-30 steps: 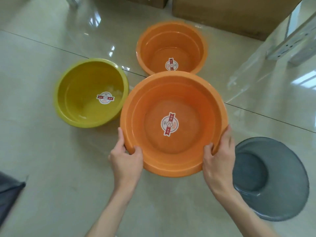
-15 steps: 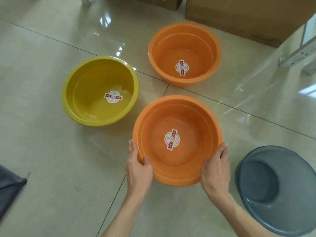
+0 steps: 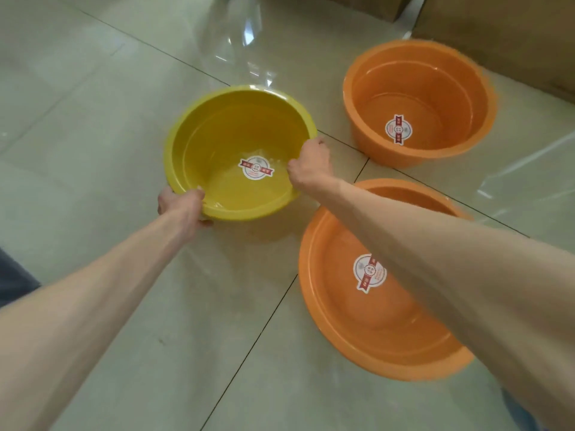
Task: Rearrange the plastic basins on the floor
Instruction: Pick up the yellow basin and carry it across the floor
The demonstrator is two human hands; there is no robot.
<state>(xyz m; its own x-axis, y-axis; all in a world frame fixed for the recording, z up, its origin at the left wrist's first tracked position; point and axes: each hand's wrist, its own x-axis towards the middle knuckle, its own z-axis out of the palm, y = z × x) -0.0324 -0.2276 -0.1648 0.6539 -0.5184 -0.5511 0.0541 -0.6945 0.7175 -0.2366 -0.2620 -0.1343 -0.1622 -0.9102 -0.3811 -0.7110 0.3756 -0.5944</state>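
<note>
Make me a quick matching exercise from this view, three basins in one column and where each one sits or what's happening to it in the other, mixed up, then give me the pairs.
Column one:
1. yellow basin
2. far orange basin
3. near orange basin

Column two:
A. partly hidden under the right forearm
B. gripped at its rim by the left hand and the right hand
C. standing untouched near the cardboard box

Pairs: 1-B, 2-C, 3-A

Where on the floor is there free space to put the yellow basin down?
Bare tiles lie left of the yellow basin and in front of it, between the left hand and the near orange basin. Crowded to the right: the far orange basin, the right hand.
</note>
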